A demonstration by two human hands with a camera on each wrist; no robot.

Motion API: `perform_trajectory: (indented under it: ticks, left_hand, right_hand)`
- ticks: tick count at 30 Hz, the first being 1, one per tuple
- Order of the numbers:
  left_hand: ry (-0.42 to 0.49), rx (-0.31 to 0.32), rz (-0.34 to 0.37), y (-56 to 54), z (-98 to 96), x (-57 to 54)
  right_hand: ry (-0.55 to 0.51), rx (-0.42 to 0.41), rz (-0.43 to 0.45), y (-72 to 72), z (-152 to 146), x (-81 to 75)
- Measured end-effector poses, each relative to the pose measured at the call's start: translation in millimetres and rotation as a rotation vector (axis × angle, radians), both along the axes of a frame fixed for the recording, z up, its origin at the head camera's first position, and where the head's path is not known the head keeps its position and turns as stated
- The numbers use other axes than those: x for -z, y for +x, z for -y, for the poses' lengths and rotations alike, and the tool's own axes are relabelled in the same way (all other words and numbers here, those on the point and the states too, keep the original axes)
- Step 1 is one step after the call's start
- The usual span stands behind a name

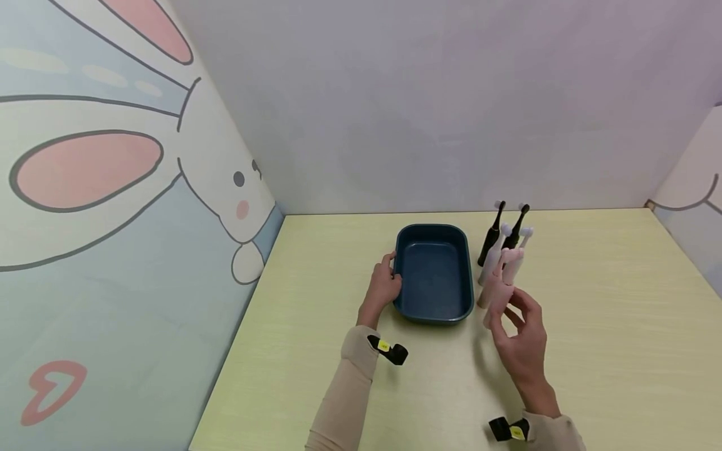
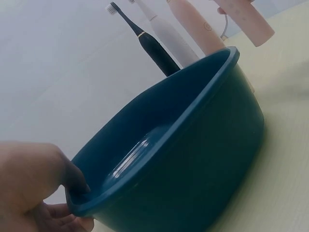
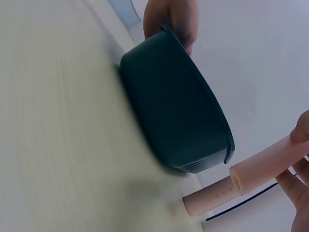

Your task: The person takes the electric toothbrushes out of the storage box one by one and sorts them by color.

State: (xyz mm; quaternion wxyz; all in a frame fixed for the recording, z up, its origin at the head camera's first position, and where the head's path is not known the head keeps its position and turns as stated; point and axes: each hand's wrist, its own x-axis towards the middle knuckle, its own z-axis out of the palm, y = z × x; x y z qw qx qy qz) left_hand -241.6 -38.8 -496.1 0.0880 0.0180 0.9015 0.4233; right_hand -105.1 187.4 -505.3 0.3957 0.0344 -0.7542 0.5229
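My left hand [image 1: 383, 287] grips the left rim of a dark blue plastic bin [image 1: 434, 275]. In the left wrist view its thumb lies inside the wall and the other fingers [image 2: 60, 212] are outside. My right hand [image 1: 526, 341] pinches a pink electric toothbrush [image 1: 499, 297] by its body between thumb and fingers. The round base of this toothbrush [image 3: 265, 166] hangs above the table in the right wrist view. Another pink toothbrush [image 2: 197, 26] stands upright just right of the bin, partly hidden behind the held one in the head view.
Behind the pink toothbrushes stand two white toothbrushes [image 1: 489, 263] and two black toothbrushes [image 1: 489, 240], in rows close to the bin's right side. The pale yellow table [image 1: 609, 313] meets a plain wall [image 1: 440, 113] at the back. A rabbit-printed wall [image 1: 141, 269] rises at the left.
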Motion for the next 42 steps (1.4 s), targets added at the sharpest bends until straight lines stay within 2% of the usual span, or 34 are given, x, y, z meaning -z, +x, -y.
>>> perform_trajectory:
  ticks: [5,11,18,33,42]
  left_hand:
    - [0.016,0.016,-0.017,1.1,1.4,0.0]
    - [0.041,0.027,-0.03,2.8,3.0,-0.1]
    - [0.031,0.038,-0.028,4.1,2.4,-1.1]
    - [0.024,0.038,-0.02,2.1,1.8,1.1]
    - [0.026,0.039,-0.024,0.6,2.9,1.5]
  right_hand:
    - [0.0,0.004,0.011,-0.3,-6,-1.4]
    - [0.001,0.042,0.093,-4.9,-14,3.2]
    - [0.011,0.09,0.194,-11.7,-21,9.2]
    - [0.031,0.095,0.353,-27.4,-32,18.2]
    - [0.041,0.107,0.38,-28.5,-33,24.8]
